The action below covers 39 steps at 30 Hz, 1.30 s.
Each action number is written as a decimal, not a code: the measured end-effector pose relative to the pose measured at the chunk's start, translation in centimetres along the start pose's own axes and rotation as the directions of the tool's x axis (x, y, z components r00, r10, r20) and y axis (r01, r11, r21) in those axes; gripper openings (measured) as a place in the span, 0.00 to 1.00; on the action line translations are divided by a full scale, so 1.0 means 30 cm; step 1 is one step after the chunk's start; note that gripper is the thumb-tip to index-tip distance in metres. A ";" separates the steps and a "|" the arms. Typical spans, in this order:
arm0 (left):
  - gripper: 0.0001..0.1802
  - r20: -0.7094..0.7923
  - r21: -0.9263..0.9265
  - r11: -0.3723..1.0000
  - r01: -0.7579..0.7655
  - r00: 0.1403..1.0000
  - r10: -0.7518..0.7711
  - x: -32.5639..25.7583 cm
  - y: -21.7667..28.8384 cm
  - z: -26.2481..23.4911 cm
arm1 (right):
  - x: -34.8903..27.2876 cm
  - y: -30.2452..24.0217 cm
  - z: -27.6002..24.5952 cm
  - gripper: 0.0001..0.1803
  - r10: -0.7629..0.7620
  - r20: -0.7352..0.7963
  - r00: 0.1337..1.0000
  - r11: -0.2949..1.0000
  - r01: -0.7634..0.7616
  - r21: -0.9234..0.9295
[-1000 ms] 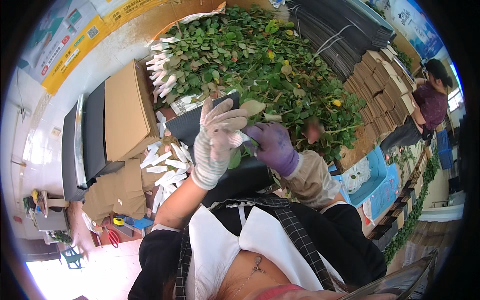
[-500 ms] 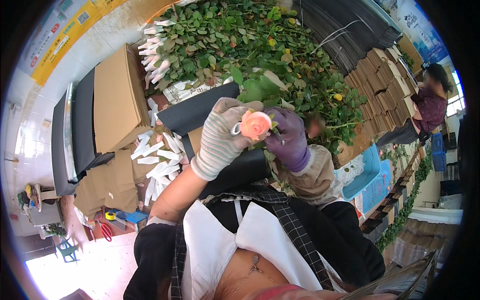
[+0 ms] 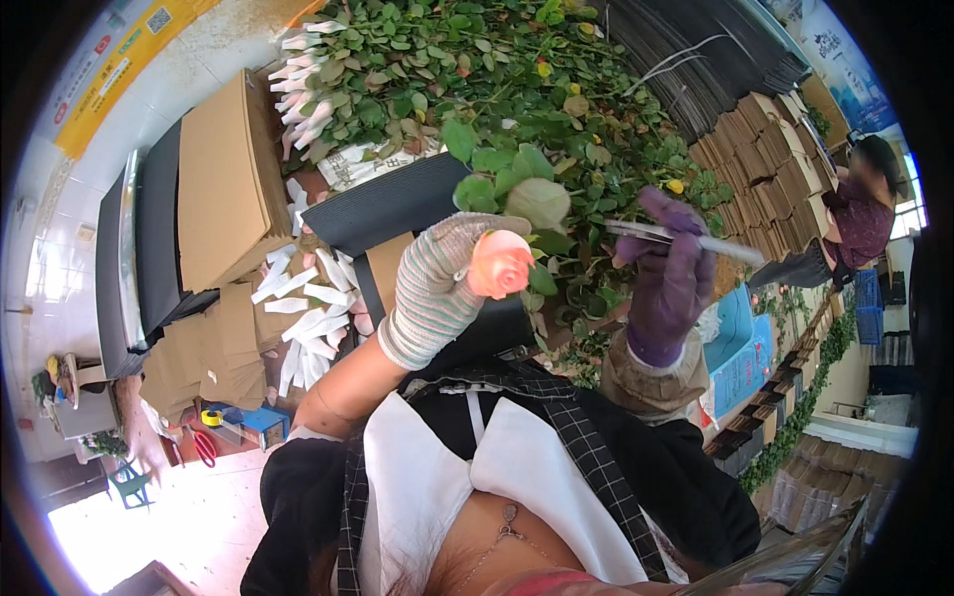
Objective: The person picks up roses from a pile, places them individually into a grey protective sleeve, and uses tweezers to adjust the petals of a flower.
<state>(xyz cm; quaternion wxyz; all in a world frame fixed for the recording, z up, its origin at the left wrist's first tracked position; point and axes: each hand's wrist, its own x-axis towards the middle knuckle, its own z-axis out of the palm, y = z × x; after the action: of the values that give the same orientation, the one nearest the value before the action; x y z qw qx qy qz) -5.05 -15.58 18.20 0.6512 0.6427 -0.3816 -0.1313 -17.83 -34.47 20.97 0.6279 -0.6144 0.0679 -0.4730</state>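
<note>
Gripping an unsleeved peach rose, the left hand holds it in front of the leafy stems; the right hand clasps a slim, blurred tool. White-sleeved blooms look done; this rose seemingly isn't.

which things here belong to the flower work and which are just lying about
In use, it seems:
peach-pink rose, in the striped-gloved left hand
slim pale tool, in the purple-gloved right hand
broad heap of green leafy stems

Just lying about, apparently:
red-handled scissors
small green stool
</note>
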 end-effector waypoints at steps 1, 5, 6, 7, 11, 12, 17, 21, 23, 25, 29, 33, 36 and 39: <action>0.19 0.012 0.112 0.990 -0.086 0.996 0.085 0.004 0.004 0.003 | 0.004 -0.005 0.007 0.17 -0.118 0.024 0.993 0.993 0.118 -0.008; 0.23 0.099 0.386 0.873 -0.297 0.955 0.281 0.020 0.020 0.004 | 0.006 -0.052 0.027 0.18 -0.400 0.163 0.902 0.915 0.404 0.014; 0.23 0.119 0.325 0.878 -0.351 0.936 0.330 0.029 0.037 0.012 | 0.000 -0.053 0.030 0.18 -0.450 0.175 0.876 0.893 0.445 0.067; 0.21 0.106 0.372 0.851 -0.370 0.928 0.357 0.021 0.024 0.016 | -0.005 -0.054 0.037 0.17 -0.498 0.184 0.847 0.867 0.483 0.121; 0.16 0.099 0.400 0.851 -0.341 0.939 0.330 0.009 0.000 0.019 | 0.029 -0.116 0.034 0.12 -0.430 0.405 0.807 0.902 0.361 0.237; 0.16 0.106 0.399 0.854 -0.335 0.941 0.320 0.009 0.003 0.018 | 0.022 -0.119 0.035 0.13 -0.422 0.392 0.818 0.902 0.336 0.270; 0.19 0.142 0.459 0.787 -0.412 0.909 0.392 0.013 0.026 0.007 | 0.032 -0.142 0.033 0.15 -0.481 0.406 0.777 0.877 0.435 0.207; 0.19 0.155 0.463 0.800 -0.382 0.923 0.351 0.002 0.011 0.008 | 0.036 -0.150 0.045 0.16 -0.503 0.391 0.771 0.862 0.480 0.162; 0.18 0.185 0.467 0.788 -0.402 0.915 0.357 0.012 0.045 0.001 | 0.034 -0.146 0.027 0.16 -0.465 0.441 0.767 0.884 0.429 0.186; 0.18 0.212 0.452 0.782 -0.430 0.903 0.374 0.030 0.080 0.001 | 0.035 -0.154 0.019 0.16 -0.443 0.475 0.760 0.894 0.414 0.171; 0.20 0.224 0.416 0.783 -0.463 0.887 0.405 0.052 0.095 0.006 | 0.050 -0.177 0.032 0.14 -0.423 0.493 0.761 0.898 0.424 0.117; 0.18 0.247 0.412 0.824 -0.389 0.918 0.310 0.038 0.087 -0.011 | 0.057 -0.197 0.039 0.12 -0.384 0.509 0.770 0.908 0.416 0.056; 0.19 0.292 0.435 0.822 -0.366 0.922 0.256 0.043 0.111 -0.016 | 0.060 -0.212 0.047 0.11 -0.351 0.531 0.771 0.914 0.406 0.014; 0.20 0.300 0.487 0.785 -0.383 0.918 0.261 0.035 0.115 -0.018 | 0.059 -0.216 0.051 0.10 -0.320 0.540 0.779 0.918 0.396 -0.028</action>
<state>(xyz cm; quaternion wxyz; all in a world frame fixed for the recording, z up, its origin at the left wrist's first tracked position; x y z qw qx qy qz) -5.08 -15.41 21.83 0.4128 0.7053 -0.5757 0.0253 -19.15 -33.26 27.61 0.4761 -0.7636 -0.1912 -0.3920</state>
